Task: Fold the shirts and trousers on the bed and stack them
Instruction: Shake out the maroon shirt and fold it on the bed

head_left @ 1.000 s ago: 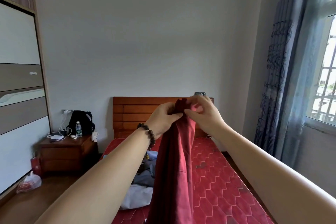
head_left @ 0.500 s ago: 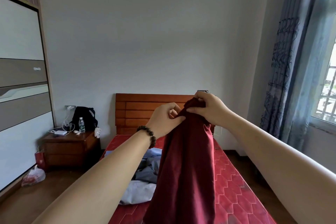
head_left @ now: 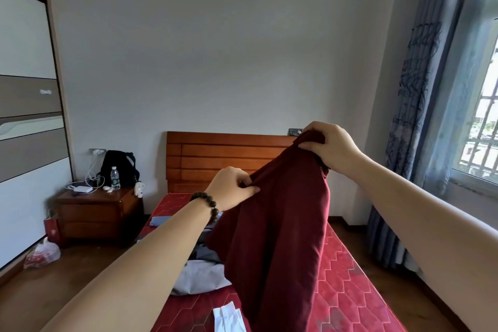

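The left hand [head_left: 232,188], with a bead bracelet [head_left: 207,205] circling its wrist, is pinching the top edge of a dark red garment [head_left: 280,237] between thumb and curled fingers. The right hand [head_left: 330,147] is gripping the same edge higher up and further right, fingers curled over a bunched corner. Between the two hands the edge is slanting upward to the right, and the cloth is hanging in long folds above the bed [head_left: 350,286], its lower end running out of the bottom of the view.

Behind the cloth, a heap of grey and blue clothes [head_left: 200,275] is lying on the red quilted mattress near its left edge, partly hidden by the left forearm and the garment. A white folded piece [head_left: 229,318] is lying at the near edge, cut off by the frame. The right half of the mattress is lying bare up towards the wooden headboard [head_left: 223,159].

A nightstand [head_left: 94,215] is standing left of the bed, bearing a water bottle [head_left: 115,177] and a black bag [head_left: 118,167]. A curtain [head_left: 409,143] is hanging on the right beside the window.
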The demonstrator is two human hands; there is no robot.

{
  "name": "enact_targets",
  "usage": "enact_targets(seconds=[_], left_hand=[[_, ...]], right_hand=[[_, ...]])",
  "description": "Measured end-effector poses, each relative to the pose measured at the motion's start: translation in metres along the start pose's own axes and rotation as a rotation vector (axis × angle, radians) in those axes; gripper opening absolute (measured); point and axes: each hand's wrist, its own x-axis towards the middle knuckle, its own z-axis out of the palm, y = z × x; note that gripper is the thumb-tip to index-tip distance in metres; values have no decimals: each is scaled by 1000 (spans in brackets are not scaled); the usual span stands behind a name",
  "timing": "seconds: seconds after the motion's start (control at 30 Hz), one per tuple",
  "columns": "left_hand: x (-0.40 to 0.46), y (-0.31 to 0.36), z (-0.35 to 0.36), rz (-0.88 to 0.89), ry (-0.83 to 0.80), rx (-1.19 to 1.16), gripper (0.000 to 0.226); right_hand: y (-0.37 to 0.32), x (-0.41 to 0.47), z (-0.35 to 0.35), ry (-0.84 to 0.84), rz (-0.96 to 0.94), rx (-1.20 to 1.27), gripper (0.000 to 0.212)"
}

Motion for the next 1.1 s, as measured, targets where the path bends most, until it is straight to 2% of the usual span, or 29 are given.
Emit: enact_targets(seconds=[0.17, 0.23, 0.3, 0.4, 0.43, 0.57, 0.67, 0.8, 0.87, 1.0, 1.1], left_hand=[[-5, -5, -5, -24, 55, -104, 52], [-8, -5, -8, -33, 34, -169, 58], [-10, -7, -11, -22, 22, -174, 48], [-11, -9, -18, -11, -9, -159, 12], [-12, -11, -21, -14, -14, -162, 6], [-16, -21, -31, -33, 75, -183, 8], [-22, -28, -33, -3, 152, -117, 22], [-33, -42, -32, 24, 190, -34, 36], [-42, -52, -31, 17, 160, 19, 37], [-67, -73, -21, -65, -25, 172, 38], [-87, -88, -8, -147, -133, 143, 30]], right_hand=[[4, -3, -6, 69, 13, 18, 30], [6, -4, -6, 73, 9, 15, 28], [7, -4, -6, 76, 10, 8, 22], [9, -4, -5, 63, 30, -35, 17], [9, -4, -6, 41, 35, -32, 18], [3, -9, -10, -182, -73, -30, 24], [-3, -10, -11, -353, -86, -72, 23], [-11, -12, -2, -343, -105, -73, 26], [-16, -14, 8, -270, -91, -22, 28], [-29, -17, 32, -142, -36, 2, 32], [-39, -23, 50, -131, -59, -40, 33]])
